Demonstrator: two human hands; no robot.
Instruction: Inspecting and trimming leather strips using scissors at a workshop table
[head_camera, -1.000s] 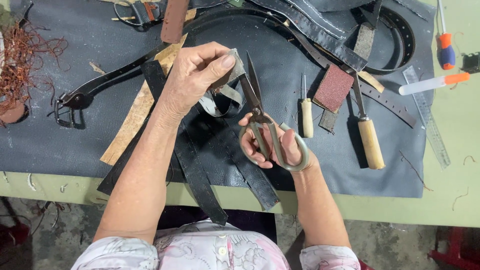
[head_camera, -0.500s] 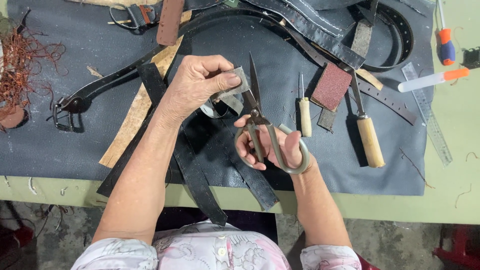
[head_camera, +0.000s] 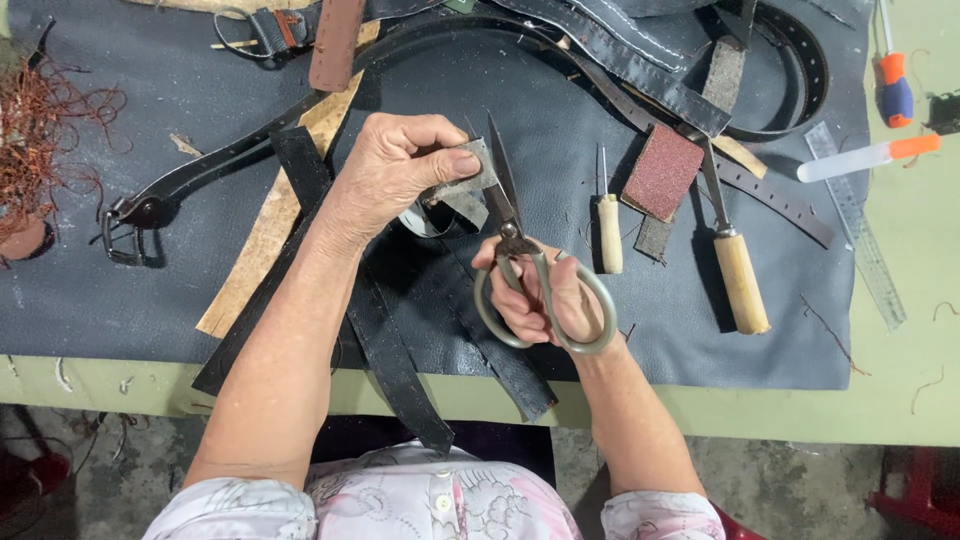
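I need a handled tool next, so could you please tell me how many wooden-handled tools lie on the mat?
2: a small pale wooden-handled awl right of the scissors, and a larger wooden-handled knife further right. Others may hide under straps.

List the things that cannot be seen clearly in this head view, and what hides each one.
- Grey strip piece: the left hand covers most of it, so its length is unknown.
- Scissors: the right hand fills the loops, and the blades' lower part meets the piece, so the cut itself is hidden.
- Orange-handled screwdriver: its tip is cut off by the top edge.
- Reddish thread tangle: cut off by the left edge.
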